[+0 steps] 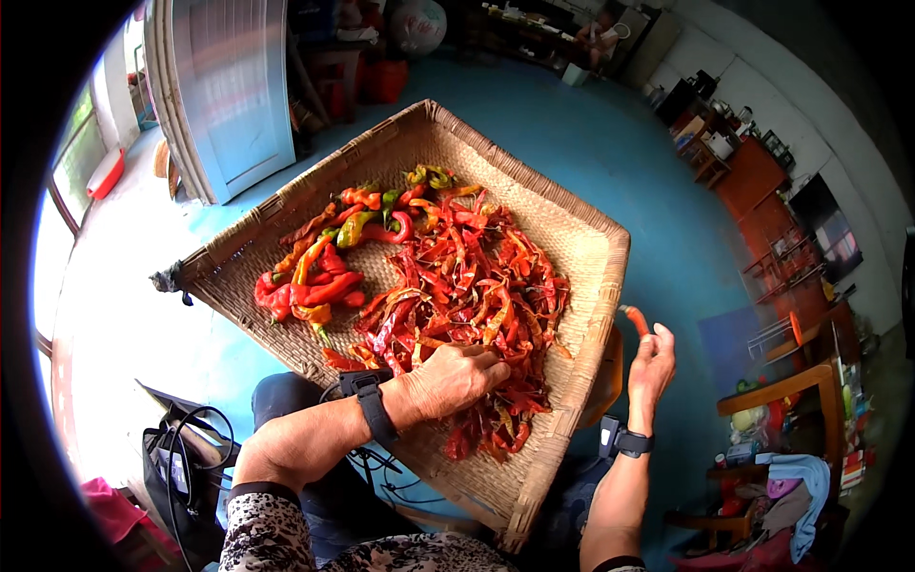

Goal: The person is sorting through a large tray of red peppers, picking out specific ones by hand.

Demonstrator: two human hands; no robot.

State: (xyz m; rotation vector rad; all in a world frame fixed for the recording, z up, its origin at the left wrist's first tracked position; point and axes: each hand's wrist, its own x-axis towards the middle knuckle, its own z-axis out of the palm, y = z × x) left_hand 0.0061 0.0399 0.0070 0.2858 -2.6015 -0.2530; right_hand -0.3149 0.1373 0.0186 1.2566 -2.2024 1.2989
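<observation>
A square woven bamboo tray point(572, 238) rests over my lap, tilted so that one corner points away from me. A large heap of dried red chili peppers point(467, 276) fills its middle and right. Fresher, plumper red, yellow and green peppers point(329, 281) lie in a smaller group at its left. My left hand point(456, 381) is curled down on the near part of the dried heap; its fingertips are hidden, and what they grip cannot be made out. Beyond the tray's right rim, my right hand point(650, 367) pinches one orange-red chili pepper point(636, 319), stem end upward.
A black bag with cables point(181, 458) stands at the lower left. On the right is a wooden chair point(820, 391) with clothes on it. A pale blue door point(233, 105) is at the far left; another person point(600, 38) sits far back.
</observation>
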